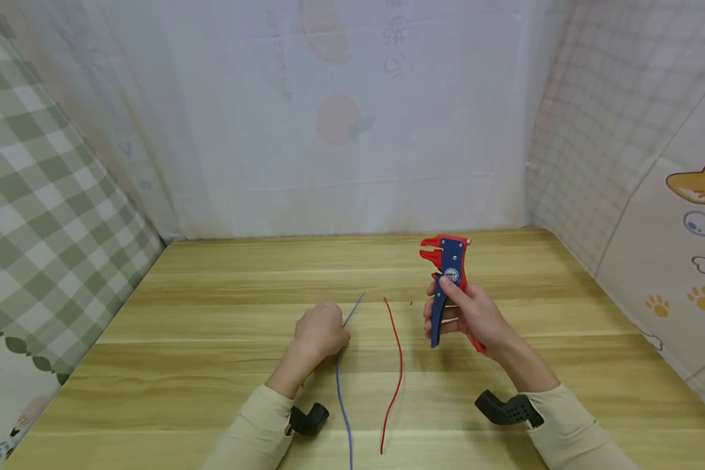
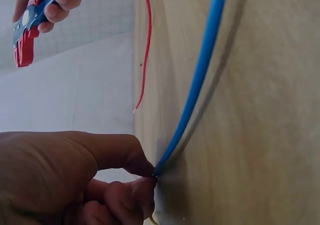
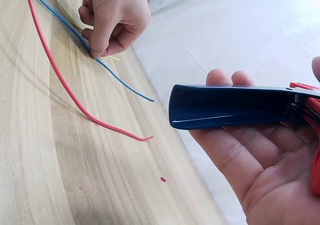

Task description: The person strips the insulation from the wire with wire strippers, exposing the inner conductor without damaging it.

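My left hand (image 1: 322,331) pinches a blue wire (image 2: 200,75) between thumb and forefinger, low over the table. The far end of that wire sticks out past the fingertips. In my right hand (image 1: 480,314) I hold wire strippers (image 1: 451,253) with blue and red handles, raised above the table, their red jaws apart and nothing between them. A red wire (image 1: 401,359) lies between the two hands, its far tip stripped to bare metal in the left wrist view. Partly hidden behind my left hand is a yellow wire (image 3: 61,6).
A small red piece of insulation (image 3: 163,179) lies on the wooden table (image 1: 200,313), beyond the red wire's tip. Printed cloth hangs along the back edge and both sides. A black wrist mount (image 1: 508,409) sits on each forearm.
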